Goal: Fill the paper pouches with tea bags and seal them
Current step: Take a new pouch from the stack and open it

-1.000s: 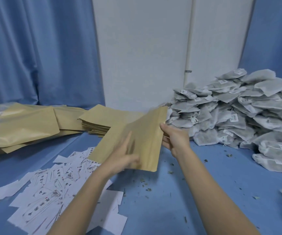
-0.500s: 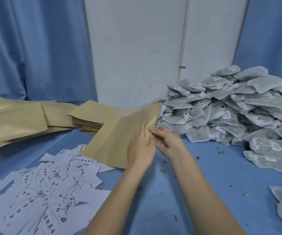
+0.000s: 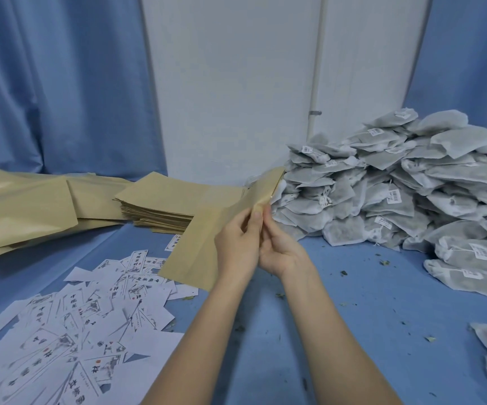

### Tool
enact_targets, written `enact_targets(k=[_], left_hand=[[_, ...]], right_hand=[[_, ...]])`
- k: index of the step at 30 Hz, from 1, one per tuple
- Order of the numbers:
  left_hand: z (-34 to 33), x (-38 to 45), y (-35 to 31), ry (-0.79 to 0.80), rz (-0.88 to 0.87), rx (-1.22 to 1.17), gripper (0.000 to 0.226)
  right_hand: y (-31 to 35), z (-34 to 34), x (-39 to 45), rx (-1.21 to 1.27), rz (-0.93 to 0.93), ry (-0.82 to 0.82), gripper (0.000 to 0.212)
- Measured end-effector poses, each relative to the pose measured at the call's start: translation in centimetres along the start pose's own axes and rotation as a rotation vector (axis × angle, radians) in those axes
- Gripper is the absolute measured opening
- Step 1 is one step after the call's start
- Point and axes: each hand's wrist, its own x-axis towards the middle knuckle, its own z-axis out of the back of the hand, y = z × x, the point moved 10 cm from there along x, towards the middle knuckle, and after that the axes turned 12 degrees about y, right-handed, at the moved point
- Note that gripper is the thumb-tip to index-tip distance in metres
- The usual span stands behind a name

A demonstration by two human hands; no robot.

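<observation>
Both hands have closed in on the pouch's [image 3: 207, 238] upper edge — a second ago they held it apart at opposite sides. Now the left hand [image 3: 236, 244] and right hand [image 3: 279, 248] pinch together there, thumbs touching — the mouth parting slightly.

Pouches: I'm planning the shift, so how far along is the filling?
Done: nothing visibly sealed. In hand: both hands, left and right, pinch one flat pouch at its edge. Left: the tea bag heap and pouch stack.

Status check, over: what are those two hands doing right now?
Left hand and right hand both pinching paper pouch at its mouth. No tea bag inside yet. Tea bag pile beside, nothing blocking.
</observation>
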Motion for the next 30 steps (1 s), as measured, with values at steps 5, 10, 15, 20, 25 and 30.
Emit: enact_targets(k=[5, 10, 15, 20, 25, 30], left_hand=[[-0.3, 0.2, 0.1, -0.027, 0.026, -0.004, 0.018], [-0.7, 0.6, 0.2, 0.008, 0.039, 0.029, 0.027], [-2.6, 0.5, -2.3, 0.008, -0.068, 0.512, 0.033], [-5.7, -0.2, -2.3, -0.006, -0.063, 0.746, 0.038], [-8.8, -0.7, -0.6, 0.063, -0.049, 0.75, 0.037], [-10.3, -1.6, -0.2, 0.044, -0.081, 0.654, 0.027]], right_hand=[[0.0, -0.6, 0.4, 0.017, 0.012, 0.05, 0.02], [6.2, -0.4, -1.4, -0.503, 0.384, -0.086, 0.032], [9.9, -1.5, -4.1, -1.122, 0.544, -0.255, 0.033], [10.2, 0.0, -4.0, -1.265, 0.319, -0.264, 0.016], [12.2, 2.1, -4.7, -1.369, 0.255, -0.4, 0.028], [13.6, 3.3, -5.0, -1.557, 0.259, -0.537, 0.047]])
